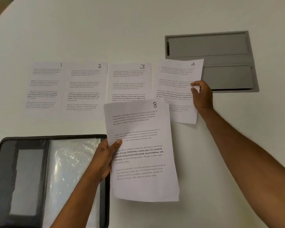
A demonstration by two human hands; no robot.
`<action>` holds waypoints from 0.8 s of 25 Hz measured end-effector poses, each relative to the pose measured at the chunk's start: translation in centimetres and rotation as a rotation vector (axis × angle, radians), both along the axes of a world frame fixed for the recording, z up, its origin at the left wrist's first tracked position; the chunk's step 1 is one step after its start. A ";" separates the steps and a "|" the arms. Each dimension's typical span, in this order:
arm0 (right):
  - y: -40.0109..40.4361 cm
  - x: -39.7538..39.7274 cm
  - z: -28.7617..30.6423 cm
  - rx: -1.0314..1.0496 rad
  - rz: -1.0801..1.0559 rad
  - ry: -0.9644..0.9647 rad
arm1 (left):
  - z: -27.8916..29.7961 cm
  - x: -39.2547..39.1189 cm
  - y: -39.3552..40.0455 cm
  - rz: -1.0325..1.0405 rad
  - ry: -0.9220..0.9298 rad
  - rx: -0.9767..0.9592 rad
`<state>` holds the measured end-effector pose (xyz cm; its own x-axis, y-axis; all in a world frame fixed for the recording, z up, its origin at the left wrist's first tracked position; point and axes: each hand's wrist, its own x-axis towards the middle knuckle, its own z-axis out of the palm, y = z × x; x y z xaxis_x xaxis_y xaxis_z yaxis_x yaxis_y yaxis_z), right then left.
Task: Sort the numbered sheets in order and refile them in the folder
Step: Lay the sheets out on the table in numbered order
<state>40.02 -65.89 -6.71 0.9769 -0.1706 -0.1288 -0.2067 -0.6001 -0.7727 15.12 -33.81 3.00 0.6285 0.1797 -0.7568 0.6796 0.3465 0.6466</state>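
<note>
Sheets marked 1 (pixel 44 86), 2 (pixel 84 89) and 3 (pixel 129 81) lie flat in a row on the white table. My right hand (pixel 201 94) pinches the right edge of sheet 4 (pixel 176 83), which sits at the right end of the row, slightly tilted. My left hand (pixel 105 155) grips the left edge of a small stack of sheets with sheet 8 (pixel 141 153) on top, held above the table. The black folder (pixel 23 178) lies open at the lower left, a clear plastic sleeve (pixel 71 163) showing inside.
A grey recessed panel (pixel 220 51) is set into the table at the upper right, partly under sheet 4. The table's curved far edge runs along the top left.
</note>
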 end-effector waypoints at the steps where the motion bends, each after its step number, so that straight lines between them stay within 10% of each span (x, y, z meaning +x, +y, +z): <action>1: -0.2 0.2 -0.6 -0.011 0.016 0.006 | -0.1 0.1 -0.1 0.003 0.011 0.008; 14: -1.5 -0.9 0.1 -0.137 0.003 -0.082 | 0.7 -0.5 -0.8 -0.016 0.009 0.044; 20: 4.7 -14.8 6.7 0.481 -0.044 0.289 | 2.1 -2.5 -0.1 -0.035 -0.048 0.013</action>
